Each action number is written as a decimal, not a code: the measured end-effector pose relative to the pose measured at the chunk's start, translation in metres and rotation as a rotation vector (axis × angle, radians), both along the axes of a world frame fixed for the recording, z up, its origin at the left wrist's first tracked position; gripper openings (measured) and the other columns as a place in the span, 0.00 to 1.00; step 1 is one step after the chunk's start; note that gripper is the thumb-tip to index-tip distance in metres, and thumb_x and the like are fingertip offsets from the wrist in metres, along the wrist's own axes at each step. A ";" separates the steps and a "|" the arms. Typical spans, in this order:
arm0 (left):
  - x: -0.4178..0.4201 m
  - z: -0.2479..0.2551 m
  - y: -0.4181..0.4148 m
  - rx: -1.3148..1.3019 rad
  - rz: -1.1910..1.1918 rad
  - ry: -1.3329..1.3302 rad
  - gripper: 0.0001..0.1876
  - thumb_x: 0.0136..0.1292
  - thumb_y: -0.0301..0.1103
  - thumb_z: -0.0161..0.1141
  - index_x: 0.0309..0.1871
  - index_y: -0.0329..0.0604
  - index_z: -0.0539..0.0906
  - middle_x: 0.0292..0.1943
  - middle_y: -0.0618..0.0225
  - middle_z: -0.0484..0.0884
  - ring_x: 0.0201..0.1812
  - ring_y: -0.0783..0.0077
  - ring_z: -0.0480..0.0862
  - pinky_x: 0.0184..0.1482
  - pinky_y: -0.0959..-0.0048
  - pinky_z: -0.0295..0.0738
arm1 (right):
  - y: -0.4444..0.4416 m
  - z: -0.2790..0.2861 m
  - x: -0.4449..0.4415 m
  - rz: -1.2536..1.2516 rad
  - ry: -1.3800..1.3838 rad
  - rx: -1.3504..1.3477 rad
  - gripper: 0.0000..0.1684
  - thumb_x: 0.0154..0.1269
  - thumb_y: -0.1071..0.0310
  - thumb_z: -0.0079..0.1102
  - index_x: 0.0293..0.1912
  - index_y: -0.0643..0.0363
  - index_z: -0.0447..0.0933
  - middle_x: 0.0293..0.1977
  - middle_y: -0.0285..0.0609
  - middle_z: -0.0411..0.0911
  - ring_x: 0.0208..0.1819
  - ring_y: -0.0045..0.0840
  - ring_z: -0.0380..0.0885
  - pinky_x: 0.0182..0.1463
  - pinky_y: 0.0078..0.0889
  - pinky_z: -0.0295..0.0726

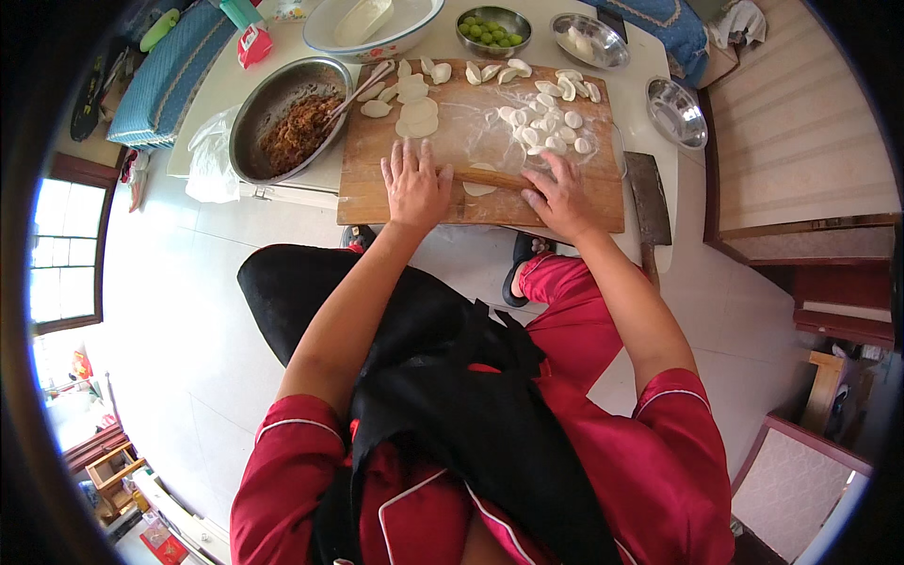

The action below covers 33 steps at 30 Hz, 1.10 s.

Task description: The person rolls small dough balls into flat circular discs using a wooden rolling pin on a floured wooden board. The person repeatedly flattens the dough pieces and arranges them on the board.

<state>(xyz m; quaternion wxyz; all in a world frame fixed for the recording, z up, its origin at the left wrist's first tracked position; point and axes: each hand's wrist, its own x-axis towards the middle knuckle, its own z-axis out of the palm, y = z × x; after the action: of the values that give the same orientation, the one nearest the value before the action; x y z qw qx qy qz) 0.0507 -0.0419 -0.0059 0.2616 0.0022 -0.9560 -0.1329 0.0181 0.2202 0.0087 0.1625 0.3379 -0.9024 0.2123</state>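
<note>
A wooden rolling pin [491, 177] lies across a thin round dough wrapper [480, 189] on the floured wooden board [586, 201]. My left hand [417, 185] rests flat with spread fingers over the pin's left end. The fingers of my right hand [561, 194] lie on the pin's right end. Beyond my left hand are overlapping rolled wrappers [418, 116] and, around them, folded dumplings [376, 109]. Past my right hand sits a floury heap of small dough pieces [544, 123], with more dumplings [520, 68] along the board's far edge.
Left of the board stands a steel bowl of minced filling [300, 138] with a spoon. Behind are an enamel basin [417, 44], a bowl of green fruit [491, 32] and a steel bowl [586, 42] holding pale pieces. A cleaver [648, 198] and another steel bowl [676, 113] lie right.
</note>
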 end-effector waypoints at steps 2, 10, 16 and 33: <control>-0.002 -0.011 -0.005 0.022 0.018 -0.182 0.28 0.67 0.46 0.55 0.64 0.35 0.71 0.66 0.45 0.68 0.70 0.42 0.63 0.71 0.44 0.54 | -0.001 0.004 -0.001 -0.008 0.048 -0.036 0.20 0.60 0.60 0.66 0.52 0.50 0.80 0.58 0.47 0.67 0.57 0.46 0.67 0.60 0.47 0.70; 0.033 -0.016 -0.009 0.028 -0.152 -0.154 0.29 0.66 0.43 0.56 0.66 0.35 0.69 0.69 0.45 0.64 0.72 0.41 0.59 0.70 0.46 0.54 | -0.005 -0.004 0.010 0.069 -0.061 -0.060 0.19 0.59 0.61 0.66 0.49 0.55 0.79 0.46 0.45 0.76 0.47 0.41 0.75 0.49 0.42 0.77; -0.003 0.012 -0.001 0.139 -0.013 0.043 0.13 0.59 0.36 0.61 0.46 0.47 0.83 0.45 0.59 0.80 0.51 0.51 0.75 0.57 0.52 0.68 | 0.003 0.000 -0.002 -0.111 -0.194 -0.354 0.18 0.65 0.55 0.62 0.42 0.62 0.78 0.31 0.49 0.80 0.32 0.42 0.79 0.37 0.40 0.77; -0.091 0.028 -0.033 -0.158 0.167 -0.209 0.11 0.62 0.33 0.54 0.45 0.43 0.81 0.45 0.56 0.81 0.49 0.50 0.81 0.48 0.54 0.78 | 0.028 0.011 -0.038 -0.543 -0.521 -0.997 0.22 0.71 0.51 0.58 0.42 0.65 0.79 0.27 0.37 0.76 0.29 0.19 0.71 0.35 0.25 0.71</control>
<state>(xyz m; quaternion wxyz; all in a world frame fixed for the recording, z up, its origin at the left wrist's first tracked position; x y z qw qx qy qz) -0.0408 -0.0745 0.0225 0.1700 0.0747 -0.9820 -0.0339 -0.0197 0.2480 0.0198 0.1235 -0.0828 -0.7585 0.6345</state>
